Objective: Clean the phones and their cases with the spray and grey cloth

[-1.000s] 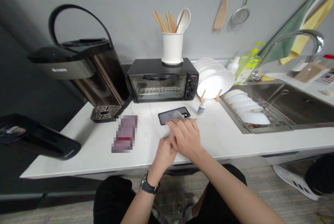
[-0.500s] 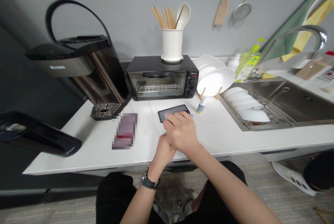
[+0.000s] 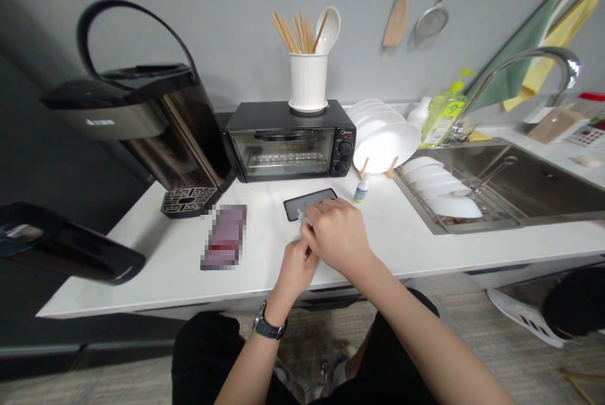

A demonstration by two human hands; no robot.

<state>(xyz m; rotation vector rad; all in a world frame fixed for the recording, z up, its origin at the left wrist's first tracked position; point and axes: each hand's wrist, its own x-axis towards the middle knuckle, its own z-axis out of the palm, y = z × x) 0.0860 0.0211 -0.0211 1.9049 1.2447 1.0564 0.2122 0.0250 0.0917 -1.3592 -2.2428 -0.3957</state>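
A black phone (image 3: pixel 302 203) lies flat on the white counter (image 3: pixel 406 241) in front of the toaster oven. My right hand (image 3: pixel 338 236) is closed just in front of the phone, its fingers pinching a small thin clear piece I cannot make out. My left hand (image 3: pixel 295 265) sits closed right under it, touching the right hand and partly hidden by it. A watch is on my left wrist. A small white dropper bottle (image 3: pixel 362 189) stands to the right of the phone.
A black toaster oven (image 3: pixel 288 143) carries a white utensil holder (image 3: pixel 307 82). A large black water dispenser (image 3: pixel 142 121) stands left. A blurred packet (image 3: pixel 223 237) lies left of my hands. White plates (image 3: pixel 390 143) stand in a rack by the sink (image 3: pixel 520 184).
My right hand curled from lying flat over the phone into a pinch and drew back toward me. The left hand stayed beneath it. The view shifted slightly.
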